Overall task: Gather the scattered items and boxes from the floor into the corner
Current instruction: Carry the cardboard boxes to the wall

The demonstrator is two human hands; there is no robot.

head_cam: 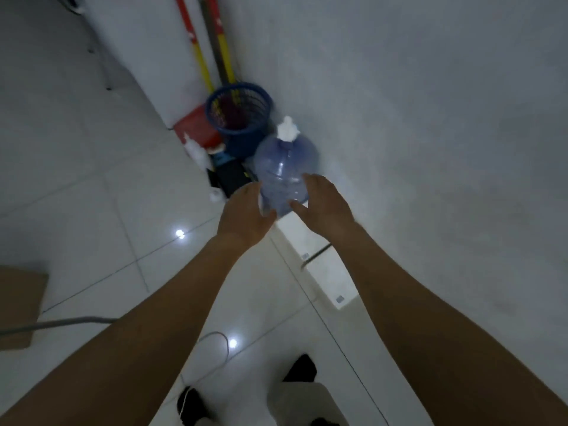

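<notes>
A large clear blue water jug [284,167] with white wadding in its neck stands against the wall by the corner. Both arms are stretched out to it. My left hand [246,215] cups its near left side and my right hand [325,202] cups its near right side, fingers spread on the plastic. Behind the jug a blue mesh basket [239,113] sits in the corner. A red box [195,126], a white bottle [196,152] and a dark object [229,176] lie beside the basket.
Red-and-yellow broom handles [199,56] lean in the corner. A white low ledge [325,272] runs along the wall at my right. A brown cardboard box [18,305] lies on the tiles at left, with a grey cable [61,322] across the floor. My dark shoes show below.
</notes>
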